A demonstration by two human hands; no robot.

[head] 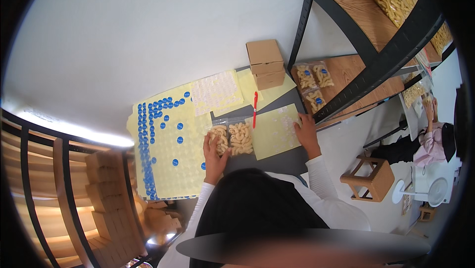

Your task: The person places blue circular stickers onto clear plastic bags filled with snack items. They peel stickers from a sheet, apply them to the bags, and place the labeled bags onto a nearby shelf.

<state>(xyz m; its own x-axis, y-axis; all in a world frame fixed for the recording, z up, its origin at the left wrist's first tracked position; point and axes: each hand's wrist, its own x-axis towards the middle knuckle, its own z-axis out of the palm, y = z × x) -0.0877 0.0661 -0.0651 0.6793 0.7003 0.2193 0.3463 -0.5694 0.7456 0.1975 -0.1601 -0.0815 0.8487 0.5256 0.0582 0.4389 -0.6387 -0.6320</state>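
My left hand (214, 158) lies over the lower left of a clear pouch of curled macaroni-like pieces (222, 133), its fingers spread. A second, similar pouch (240, 139) lies flat beside it on the right. My right hand (308, 136) touches the right edge of a pale yellow label sheet (269, 140), which carries small whitish labels; whether the fingers pinch it is unclear. A red pen (255, 109) lies between the pouches and that sheet. Left of my left hand, a large yellow sheet (174, 179) bears round blue stickers (180, 126), many around its left and upper parts.
Two stacked cardboard boxes (265, 58) stand at the table's back. Right of them, stickered pouches (314, 82) sit on a wooden shelf (360, 75) behind a black metal post (382, 67). A stool (367, 179) and a seated person (426, 143) are farther right. Cartons (107, 197) are stacked at left.
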